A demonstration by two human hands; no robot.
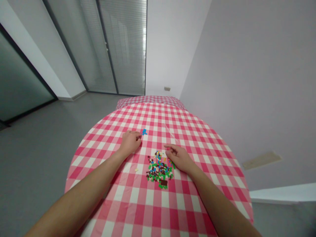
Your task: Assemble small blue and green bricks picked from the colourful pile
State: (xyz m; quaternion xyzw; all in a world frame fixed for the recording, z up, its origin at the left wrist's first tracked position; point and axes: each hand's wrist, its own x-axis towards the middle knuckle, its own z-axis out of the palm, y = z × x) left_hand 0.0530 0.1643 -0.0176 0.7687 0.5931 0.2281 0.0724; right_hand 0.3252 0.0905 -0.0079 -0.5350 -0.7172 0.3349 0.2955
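My left hand rests on the checked tablecloth left of the middle, its fingers bent forward and its thumb a little apart. Its fingertips reach a small group of blue toy bricks, touching or just beside them. My right hand hovers at the right edge of a mixed pile of small toy bricks in green, brown, blue, yellow and cream. Its index finger points out to the left, with the thumb apart below and nothing seen between them. Part of the pile is hidden under this hand.
A lone cream brick lies left of the pile. The red-and-white tablecloth covers a rounded table, with another checked cloth beyond its far edge. A white wall stands to the right and glass doors behind.
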